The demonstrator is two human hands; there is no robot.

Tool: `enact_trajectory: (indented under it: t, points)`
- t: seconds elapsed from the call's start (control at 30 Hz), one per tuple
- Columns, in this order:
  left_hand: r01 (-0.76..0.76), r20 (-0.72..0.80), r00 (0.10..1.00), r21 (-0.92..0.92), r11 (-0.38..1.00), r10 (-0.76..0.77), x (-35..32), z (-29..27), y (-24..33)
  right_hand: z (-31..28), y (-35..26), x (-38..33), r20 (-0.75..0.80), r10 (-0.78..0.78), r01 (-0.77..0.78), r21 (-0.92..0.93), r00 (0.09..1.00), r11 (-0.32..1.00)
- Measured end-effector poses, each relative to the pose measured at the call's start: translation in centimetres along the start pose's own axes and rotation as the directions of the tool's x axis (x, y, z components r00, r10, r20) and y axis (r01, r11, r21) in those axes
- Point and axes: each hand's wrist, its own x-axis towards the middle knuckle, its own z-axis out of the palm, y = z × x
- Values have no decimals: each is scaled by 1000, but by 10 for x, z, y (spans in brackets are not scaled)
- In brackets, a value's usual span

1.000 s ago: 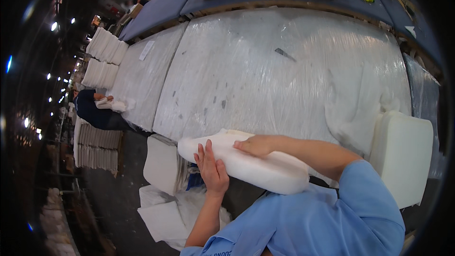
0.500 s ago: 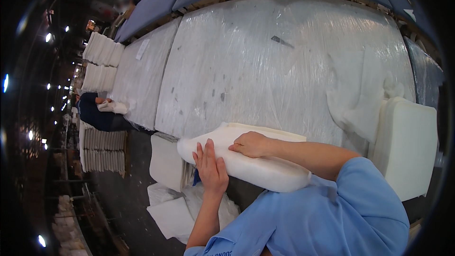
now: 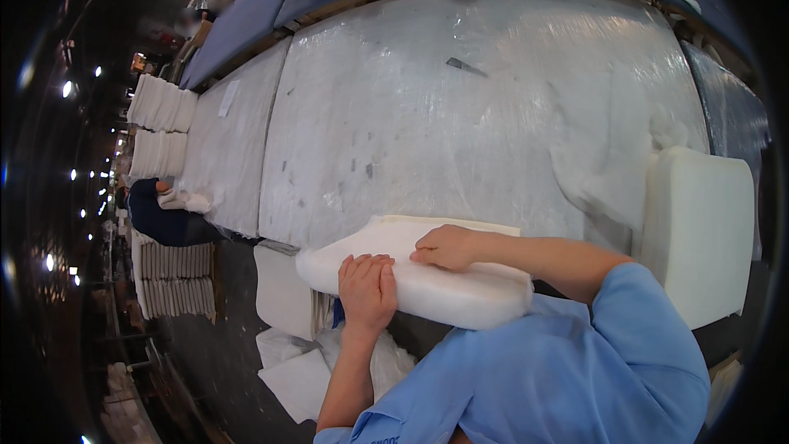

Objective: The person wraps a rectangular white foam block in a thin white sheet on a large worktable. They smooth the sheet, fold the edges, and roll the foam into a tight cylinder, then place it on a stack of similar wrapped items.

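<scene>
A thick white foam cushion (image 3: 460,302), wrapped in soft white wadding, lies at the table's near edge against my body. My left hand (image 3: 367,292) grips its near left side, fingers bent and pressed together over the wadding. On top, my right hand (image 3: 445,247) is closed in a fist-like pinch on the wadding, with its fingertips tucked partly out of sight. Behind the cushion, a flat cream foam edge (image 3: 485,228) shows under my right forearm.
The table (image 3: 411,123) is covered in clear plastic film. White foam pads (image 3: 707,230) stand on the right, with a crumpled white wadding sheet (image 3: 604,148) beside them. More pads (image 3: 283,292) stand low on the left. A co-worker (image 3: 160,214) in dark clothing handles white material at far left.
My left fingers, stretched flat on the cushion before, are now curled over it. My right hand has shifted slightly to the right along the top. The whole view has turned a little.
</scene>
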Motion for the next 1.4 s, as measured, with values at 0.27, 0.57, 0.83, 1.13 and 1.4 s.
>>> enact_trajectory:
  t: [0.27, 0.57, 0.83, 1.13, 1.4]
  points:
    - [10, 1, 1000, 1, 1000, -10, 1, 4, 1, -2, -2, -35, 41, -67, 69, -28, 997, 997]
    - [24, 32, 999, 23, 999, -25, 3, 0, 0, -3, 0, -30, -23, -13, 13, 14, 1000, 1000]
    - [-141, -17, 990, -64, 988, 140, 2, 0, 55, -18, 6, -48, -63, 5, 3, 114, 998, 994]
    - [-185, -30, 982, -34, 982, 184, 5, 21, 56, -47, 59, -135, 5, 111, -103, 435, 994, 895]
    - [-200, 4, 980, -8, 980, 200, 10, 27, 64, -10, 67, -142, -28, 203, -166, 475, 979, 864]
